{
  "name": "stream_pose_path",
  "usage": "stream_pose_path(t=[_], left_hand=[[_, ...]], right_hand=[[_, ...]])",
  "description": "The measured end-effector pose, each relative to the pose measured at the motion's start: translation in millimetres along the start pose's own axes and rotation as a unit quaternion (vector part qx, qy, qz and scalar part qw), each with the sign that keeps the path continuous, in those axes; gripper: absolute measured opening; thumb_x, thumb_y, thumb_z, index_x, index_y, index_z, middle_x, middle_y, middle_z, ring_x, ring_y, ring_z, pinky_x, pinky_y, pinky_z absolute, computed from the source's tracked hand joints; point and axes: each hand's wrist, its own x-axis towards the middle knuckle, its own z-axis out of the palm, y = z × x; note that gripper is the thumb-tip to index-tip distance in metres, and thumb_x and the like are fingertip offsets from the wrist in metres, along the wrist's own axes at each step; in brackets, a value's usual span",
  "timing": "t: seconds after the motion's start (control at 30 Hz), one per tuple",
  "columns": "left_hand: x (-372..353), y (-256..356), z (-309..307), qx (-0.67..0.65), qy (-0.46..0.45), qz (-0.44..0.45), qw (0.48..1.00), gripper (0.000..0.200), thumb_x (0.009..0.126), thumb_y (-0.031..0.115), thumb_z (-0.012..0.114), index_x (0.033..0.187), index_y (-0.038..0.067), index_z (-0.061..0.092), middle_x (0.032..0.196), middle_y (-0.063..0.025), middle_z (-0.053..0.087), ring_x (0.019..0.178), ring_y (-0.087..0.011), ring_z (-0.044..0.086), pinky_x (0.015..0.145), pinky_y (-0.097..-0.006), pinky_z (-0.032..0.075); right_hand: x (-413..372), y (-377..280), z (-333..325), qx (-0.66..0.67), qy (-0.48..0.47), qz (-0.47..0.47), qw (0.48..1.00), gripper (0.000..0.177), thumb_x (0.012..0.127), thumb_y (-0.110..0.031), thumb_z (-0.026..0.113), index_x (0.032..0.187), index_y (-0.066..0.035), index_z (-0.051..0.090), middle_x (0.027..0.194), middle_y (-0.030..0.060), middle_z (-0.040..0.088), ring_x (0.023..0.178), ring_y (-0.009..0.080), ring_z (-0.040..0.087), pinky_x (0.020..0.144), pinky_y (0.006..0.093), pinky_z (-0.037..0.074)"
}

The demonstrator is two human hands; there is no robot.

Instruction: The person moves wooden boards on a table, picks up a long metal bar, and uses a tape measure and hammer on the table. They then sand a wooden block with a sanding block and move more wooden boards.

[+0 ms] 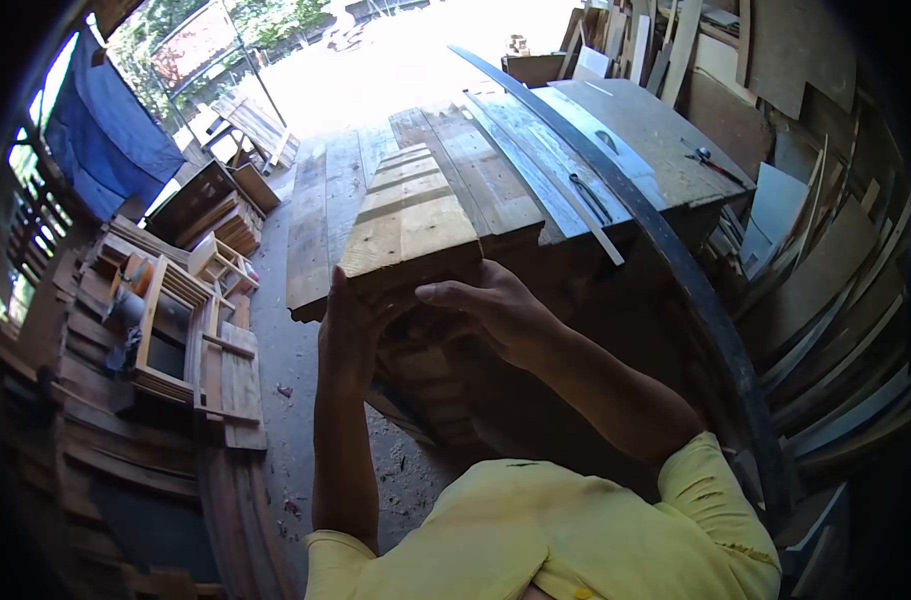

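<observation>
A light wooden piece point(410, 215) made of joined boards, with darker bands across its top, lies in front of me over the plank workbench point(310, 220). Its near end sticks out toward me. My left hand point(347, 325) grips the near left corner, with a fingertip showing at the edge. At the near right corner, my right hand point(490, 305) has its thumb stretched across below the edge and its other fingers partly hidden in shadow. The underside of the wooden piece is too dark to make out.
A long dark beam point(665, 225) runs along the right. Pliers-like tool point(590, 195) and another hand tool point(710, 160) lie on the bench's right part. Wooden frames point(165, 330) are stacked at left; boards point(835, 270) lean at right. Debris point(400, 470) litters the floor.
</observation>
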Motion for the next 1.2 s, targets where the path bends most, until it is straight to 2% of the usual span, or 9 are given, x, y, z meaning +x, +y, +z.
stream_pose_path(t=[0.37, 0.57, 0.6, 0.7, 0.83, 0.97, 1.03, 1.17, 1.2], left_hand=[[-5.1, -21.8, 9.0, 0.058, 0.063, 0.003, 0.996, 0.061, 0.102, 0.048, 0.033, 0.134, -0.001, 0.048, 0.126, -0.0189, 0.060, 0.113, -0.0331, 0.061, 0.099, -0.0520, 0.047], [-23.1, -113.6, -18.8, 0.203, -0.152, -0.237, 0.938, 0.053, 0.100, 0.042, 0.047, 0.133, 0.001, 0.052, 0.126, -0.0139, 0.061, 0.113, -0.0259, 0.061, 0.097, -0.0399, 0.047], [-21.7, -124.4, -19.5, 0.331, -0.234, -0.240, 0.882, 0.051, 0.101, 0.042, 0.048, 0.132, 0.002, 0.053, 0.124, -0.0130, 0.062, 0.115, -0.0227, 0.060, 0.094, -0.0372, 0.050], [9.1, -154.5, -32.1, 0.261, -0.172, -0.286, 0.906, 0.054, 0.100, 0.046, 0.049, 0.132, 0.003, 0.055, 0.123, -0.0109, 0.062, 0.110, -0.0178, 0.060, 0.092, -0.0331, 0.049], [90.9, -174.8, -36.9, -0.054, -0.012, -0.348, 0.936, 0.059, 0.098, 0.050, 0.050, 0.135, 0.004, 0.049, 0.123, -0.0128, 0.062, 0.111, -0.0236, 0.061, 0.092, -0.0349, 0.049], [147.0, -198.7, -8.0, -0.269, -0.061, -0.281, 0.919, 0.059, 0.095, 0.039, 0.060, 0.138, 0.002, 0.043, 0.127, -0.0136, 0.058, 0.115, -0.0282, 0.059, 0.100, -0.0430, 0.048], [160.1, -246.5, 11.5, -0.214, 0.110, -0.253, 0.937, 0.054, 0.092, 0.026, 0.064, 0.136, 0.002, 0.044, 0.129, -0.0134, 0.057, 0.118, -0.0292, 0.057, 0.102, -0.0450, 0.048], [167.6, -317.6, 76.4, -0.254, 0.100, -0.238, 0.932, 0.053, 0.086, 0.021, 0.068, 0.131, 0.003, 0.047, 0.120, -0.0114, 0.061, 0.113, -0.0281, 0.059, 0.100, -0.0440, 0.048], [172.6, -337.0, 94.3, -0.252, 0.100, -0.241, 0.932, 0.053, 0.086, 0.021, 0.068, 0.131, 0.003, 0.047, 0.120, -0.0114, 0.061, 0.113, -0.0281, 0.059, 0.100, -0.0440, 0.048]], right_hand=[[-5.5, 3.4, -19.2, 0.035, 0.096, 0.049, 0.994, 0.044, 0.092, -0.037, 0.065, 0.112, 0.002, 0.062, 0.091, 0.0092, 0.069, 0.079, 0.0166, 0.070, 0.064, 0.0288, 0.059], [-52.6, 42.9, -95.0, -0.201, 0.270, 0.016, 0.941, 0.038, 0.091, -0.034, 0.064, 0.098, 0.003, 0.069, 0.084, 0.0081, 0.070, 0.069, 0.0106, 0.066, 0.061, 0.0284, 0.057], [-68.4, 40.2, -108.3, -0.322, 0.266, 0.020, 0.908, 0.037, 0.089, -0.032, 0.065, 0.100, 0.003, 0.069, 0.084, 0.0106, 0.070, 0.068, 0.0137, 0.067, 0.062, 0.0309, 0.056], [-117.1, 9.6, -122.4, -0.567, 0.263, 0.066, 0.778, 0.033, 0.085, -0.027, 0.070, 0.101, 0.002, 0.069, 0.084, 0.0182, 0.070, 0.072, 0.0256, 0.069, 0.067, 0.0368, 0.054], [-188.0, -26.5, -125.7, -0.715, 0.279, -0.059, 0.638, 0.033, 0.077, -0.013, 0.073, 0.108, -0.001, 0.068, 0.100, 0.0182, 0.069, 0.094, 0.0323, 0.068, 0.082, 0.0400, 0.053], [-261.4, -52.0, -156.0, -0.842, 0.260, -0.025, 0.472, 0.041, 0.069, -0.003, 0.070, 0.110, -0.003, 0.067, 0.112, 0.0173, 0.066, 0.109, 0.0348, 0.062, 0.091, 0.0445, 0.050], [-293.3, -52.4, -186.6, -0.856, 0.283, -0.006, 0.433, 0.048, 0.065, -0.001, 0.068, 0.113, -0.004, 0.067, 0.124, 0.0165, 0.061, 0.123, 0.0363, 0.053, 0.101, 0.0479, 0.043], [-330.1, -87.3, -226.7, -0.812, 0.312, 0.144, 0.472, 0.053, 0.068, -0.005, 0.071, 0.120, -0.004, 0.064, 0.133, 0.0161, 0.056, 0.128, 0.0366, 0.048, 0.105, 0.0488, 0.039], [-342.6, -103.5, -240.4, -0.743, 0.285, 0.215, 0.566, 0.055, 0.069, -0.009, 0.072, 0.123, -0.004, 0.062, 0.136, 0.0158, 0.053, 0.130, 0.0362, 0.045, 0.106, 0.0482, 0.037]])
